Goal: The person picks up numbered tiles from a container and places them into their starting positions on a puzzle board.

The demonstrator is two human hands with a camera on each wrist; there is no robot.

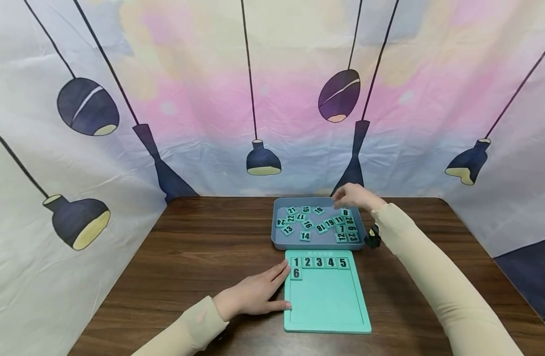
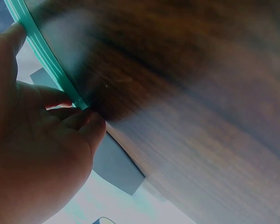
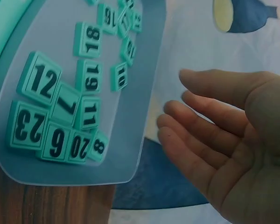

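Nearest the camera, at the lower right and lower left of the frame, we find the cream right sleeve (image 1: 446, 291) and left sleeve (image 1: 190, 329) of a person working at a dark wood-grain table (image 1: 201, 252). The left hand (image 1: 256, 292), at lower centre, lies with fingers extended and thumb spread, touching the left edge of a mint-green number-puzzle board (image 1: 328, 304); it grips nothing. The right hand (image 1: 356, 196), right of centre, is raised at the far right rim of a grey-blue tray (image 1: 288, 243). Its fingers are loosely bent with the thumb apart, and in the right wrist view we see nothing between them.

On the board, tiles 1 to 5 (image 1: 319, 262) fill the top row in order, and tile 6 (image 1: 296, 273) begins the second row at its left end. The remainder of the board's field is bare. We therefore judge the laying-out to be at an early stage: six tiles placed, eighteen by our count left in the tray. Among these, tile 7 (image 1: 341, 229) and tile 8 (image 1: 345, 212) lie in the right-hand cluster; a nearby piece (image 1: 351, 229) reads as 6, though we take it to be an inverted 9.
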